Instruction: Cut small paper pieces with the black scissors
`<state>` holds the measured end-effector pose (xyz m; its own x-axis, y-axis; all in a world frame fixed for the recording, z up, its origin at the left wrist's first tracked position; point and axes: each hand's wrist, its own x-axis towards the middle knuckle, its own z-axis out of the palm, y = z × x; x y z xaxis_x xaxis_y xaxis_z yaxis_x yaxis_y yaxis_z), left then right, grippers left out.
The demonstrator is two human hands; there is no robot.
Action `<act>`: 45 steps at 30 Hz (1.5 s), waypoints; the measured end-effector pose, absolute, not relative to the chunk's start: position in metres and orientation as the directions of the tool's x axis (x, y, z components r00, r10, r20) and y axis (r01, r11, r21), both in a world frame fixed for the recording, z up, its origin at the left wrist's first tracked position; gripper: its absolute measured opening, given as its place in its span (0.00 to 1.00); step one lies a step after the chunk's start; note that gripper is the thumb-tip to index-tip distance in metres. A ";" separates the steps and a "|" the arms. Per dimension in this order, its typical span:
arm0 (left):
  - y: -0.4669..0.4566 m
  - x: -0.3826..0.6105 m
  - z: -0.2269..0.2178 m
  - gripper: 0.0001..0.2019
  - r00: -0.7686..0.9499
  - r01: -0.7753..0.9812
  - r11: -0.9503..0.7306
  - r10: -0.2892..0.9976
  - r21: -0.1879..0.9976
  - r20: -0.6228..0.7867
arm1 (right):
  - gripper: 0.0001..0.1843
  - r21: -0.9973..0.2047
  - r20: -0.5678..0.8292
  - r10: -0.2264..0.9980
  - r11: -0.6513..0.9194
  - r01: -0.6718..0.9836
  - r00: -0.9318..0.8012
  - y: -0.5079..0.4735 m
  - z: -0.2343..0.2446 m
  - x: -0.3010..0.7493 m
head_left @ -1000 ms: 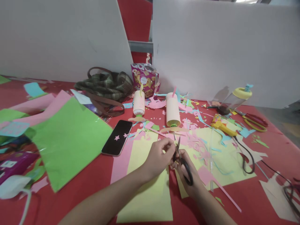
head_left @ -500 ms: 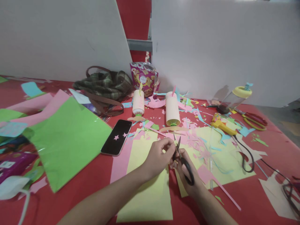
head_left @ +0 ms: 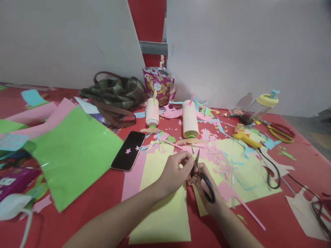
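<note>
We count: 1 black-handled scissors pair in our fingers | left of them: 1 phone, 2 pink stars | beyond them: 2 cream cylinders, 1 snack bag, 1 plaid bag | right of them: 1 glue gun, 1 clear tube, 1 red-and-yellow-handled tool | around them: paper scraps, too many to tally

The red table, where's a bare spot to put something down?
The table is bare between the green sheet, the phone and the left forearm. Another free patch lies between the pink strip and the pale scrap at the right. It's crowded in the middle, with paper bits around the two tubes and near the scissors.
</note>
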<state>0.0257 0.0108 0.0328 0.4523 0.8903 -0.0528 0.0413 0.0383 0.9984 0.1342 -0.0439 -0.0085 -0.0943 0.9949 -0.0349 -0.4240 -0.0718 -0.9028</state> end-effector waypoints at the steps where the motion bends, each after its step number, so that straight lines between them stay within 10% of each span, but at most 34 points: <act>1: 0.011 0.025 0.033 0.09 0.453 0.045 0.037 0.890 0.998 -0.053 | 0.15 -0.903 -0.037 0.995 -0.072 -0.425 -0.092 -0.044 -0.008 0.134; 45: 0.016 0.020 0.037 0.09 0.540 -0.011 0.095 0.839 0.995 -0.074 | 0.14 -0.919 -0.018 0.995 -0.054 -0.389 -0.096 -0.047 -0.009 0.131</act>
<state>0.0197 0.0157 0.0365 0.5397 0.8386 -0.0744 -0.0110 0.0953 0.9954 0.1312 -0.0471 -0.0087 -0.0963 0.9952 -0.0180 -0.3894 -0.0543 -0.9195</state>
